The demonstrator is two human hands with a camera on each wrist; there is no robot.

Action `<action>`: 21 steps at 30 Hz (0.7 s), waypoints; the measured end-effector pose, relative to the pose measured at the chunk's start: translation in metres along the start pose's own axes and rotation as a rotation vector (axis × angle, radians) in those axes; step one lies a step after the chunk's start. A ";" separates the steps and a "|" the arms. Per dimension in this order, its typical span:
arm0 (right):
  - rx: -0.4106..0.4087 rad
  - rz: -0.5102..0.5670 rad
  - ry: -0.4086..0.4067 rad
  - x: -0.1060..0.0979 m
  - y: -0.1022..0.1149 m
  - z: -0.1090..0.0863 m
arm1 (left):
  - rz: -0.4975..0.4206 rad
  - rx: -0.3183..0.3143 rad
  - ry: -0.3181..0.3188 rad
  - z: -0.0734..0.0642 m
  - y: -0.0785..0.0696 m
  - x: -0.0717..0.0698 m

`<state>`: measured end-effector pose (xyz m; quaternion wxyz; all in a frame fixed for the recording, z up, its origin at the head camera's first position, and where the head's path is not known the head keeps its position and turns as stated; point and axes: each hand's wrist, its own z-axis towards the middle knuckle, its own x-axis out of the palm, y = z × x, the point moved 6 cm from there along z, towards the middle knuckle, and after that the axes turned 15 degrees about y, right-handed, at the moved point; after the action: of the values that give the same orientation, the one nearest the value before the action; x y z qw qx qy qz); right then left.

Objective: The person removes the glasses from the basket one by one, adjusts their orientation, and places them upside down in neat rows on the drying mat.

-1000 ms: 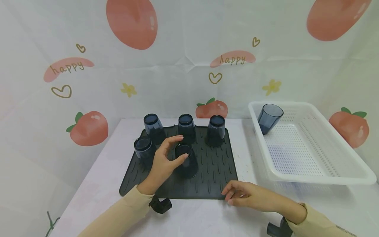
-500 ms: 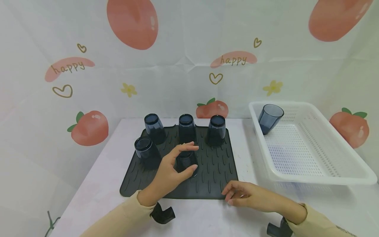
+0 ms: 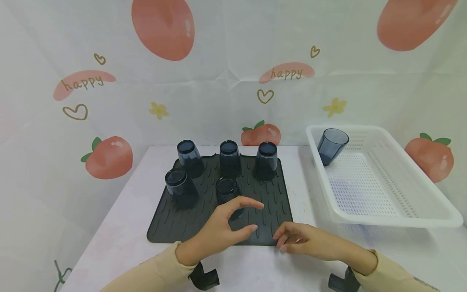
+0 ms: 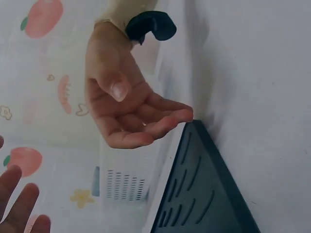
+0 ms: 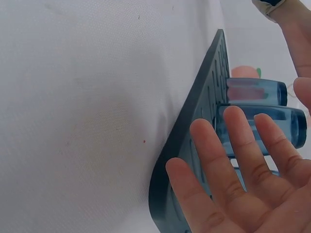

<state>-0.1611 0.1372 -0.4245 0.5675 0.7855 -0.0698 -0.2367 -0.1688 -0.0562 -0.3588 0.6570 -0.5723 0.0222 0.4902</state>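
Note:
Several blue-tinted glasses stand upside down on a black ridged drying mat point(image 3: 204, 233). Three make the back row: a left glass point(image 3: 190, 158), a middle one point(image 3: 230, 160) and a right one point(image 3: 266, 162). Nearer are a left front glass point(image 3: 181, 188) and a middle front glass point(image 3: 226, 190). My left hand point(image 3: 222, 229) hovers over the mat's front, thumb and fingers apart with nothing between them, hiding part of the middle front glass. At the mat's front right corner my right hand point(image 3: 304, 241) rests with loosely bent fingers, holding nothing.
A white perforated basket point(image 3: 394, 221) stands on the white table point(image 3: 120, 227) at the right. One more blue glass point(image 3: 332, 147) leans in its back left corner. Behind the table hangs a white cloth point(image 3: 219, 48) with printed fruit.
My left hand has come away from the middle front glass, moving right and toward me. That glass stays upside down on the mat. The right hand has not moved.

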 end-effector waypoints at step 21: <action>-0.022 -0.007 0.007 -0.002 0.007 -0.005 | -0.043 -0.352 0.627 0.001 0.018 0.037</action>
<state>-0.1598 0.1404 -0.4163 0.5756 0.7803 -0.0627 -0.2366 -0.1621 -0.0347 -0.3936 0.5199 -0.7996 0.1259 0.2730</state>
